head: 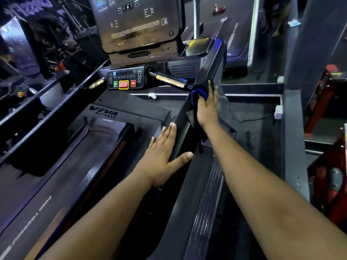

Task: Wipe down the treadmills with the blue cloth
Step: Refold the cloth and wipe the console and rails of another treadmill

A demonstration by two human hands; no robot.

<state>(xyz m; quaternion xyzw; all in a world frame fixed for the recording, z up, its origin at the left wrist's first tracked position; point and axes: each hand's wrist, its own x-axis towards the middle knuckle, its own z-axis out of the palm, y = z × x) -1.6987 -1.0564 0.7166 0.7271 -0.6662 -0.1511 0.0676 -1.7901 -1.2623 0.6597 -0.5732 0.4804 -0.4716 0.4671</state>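
Note:
I stand on a black treadmill whose right side handrail (203, 76) slopes down from the console toward me. My right hand (207, 106) presses the blue cloth (200, 91) flat against the outer face of that rail, fingers straight over the bunched fabric. Lower down the same rail, my left hand (165, 154) rests on its end with fingers straight and the thumb spread across the top. The treadmill belt (62, 177) runs below to the left.
The console screen (135, 23) and a control panel (124, 79) with green and red buttons sit ahead, with chrome grip bars (169, 79) either side. The left handrail (47, 109) runs at left. Red gym equipment (330, 166) stands at right beyond a dark partition.

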